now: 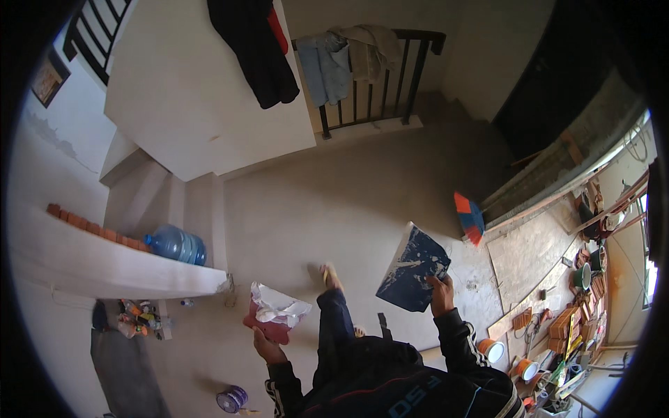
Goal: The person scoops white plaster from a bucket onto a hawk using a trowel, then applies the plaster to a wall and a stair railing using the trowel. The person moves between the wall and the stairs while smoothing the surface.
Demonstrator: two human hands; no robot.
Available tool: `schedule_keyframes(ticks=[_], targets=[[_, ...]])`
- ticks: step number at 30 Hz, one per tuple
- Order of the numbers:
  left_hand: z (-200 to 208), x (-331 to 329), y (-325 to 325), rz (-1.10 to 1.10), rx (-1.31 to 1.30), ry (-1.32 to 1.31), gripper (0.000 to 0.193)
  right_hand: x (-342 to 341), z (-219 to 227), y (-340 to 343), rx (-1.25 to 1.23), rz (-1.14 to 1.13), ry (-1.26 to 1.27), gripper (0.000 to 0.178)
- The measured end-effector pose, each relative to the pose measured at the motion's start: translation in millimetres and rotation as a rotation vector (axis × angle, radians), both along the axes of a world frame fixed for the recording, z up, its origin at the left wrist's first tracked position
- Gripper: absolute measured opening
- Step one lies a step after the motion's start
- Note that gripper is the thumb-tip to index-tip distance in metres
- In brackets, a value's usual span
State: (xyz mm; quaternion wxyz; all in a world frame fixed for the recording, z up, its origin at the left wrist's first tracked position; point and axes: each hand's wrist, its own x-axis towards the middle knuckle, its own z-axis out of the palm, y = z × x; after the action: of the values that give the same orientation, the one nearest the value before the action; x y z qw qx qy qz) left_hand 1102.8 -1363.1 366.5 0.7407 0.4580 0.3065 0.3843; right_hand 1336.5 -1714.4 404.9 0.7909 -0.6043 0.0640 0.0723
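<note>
My left hand (268, 343) is closed on the lower edge of a dark red flat piece (265, 328). Something white and crumpled-looking (281, 307) covers much of it; whether that is paste or a sheet I cannot tell. On the other side, my right hand (440, 295) grips a dark blue flat sheet (412, 268) by its near right corner, the thumb lying over its face. White smears streak the sheet. Both pieces are held apart, off the floor, on either side of my front leg.
A purple-labelled tub (232, 399) stands at the lower left. The blue water jug (176, 245) rests by a curved white ledge (139, 270). Ahead are a broom head (469, 217) and a railing (369, 115) with clothes. Buckets (492, 350), bricks and tools crowd the right.
</note>
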Motion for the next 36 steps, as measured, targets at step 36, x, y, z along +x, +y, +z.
schedule_keyframes(ticks=[36], targets=[[-238.7, 945.1, 123.0, -0.390, -0.237, 0.590, 0.048, 1070.3, -360.3, 163.3, -1.339, 0.929, -1.045, 0.063]])
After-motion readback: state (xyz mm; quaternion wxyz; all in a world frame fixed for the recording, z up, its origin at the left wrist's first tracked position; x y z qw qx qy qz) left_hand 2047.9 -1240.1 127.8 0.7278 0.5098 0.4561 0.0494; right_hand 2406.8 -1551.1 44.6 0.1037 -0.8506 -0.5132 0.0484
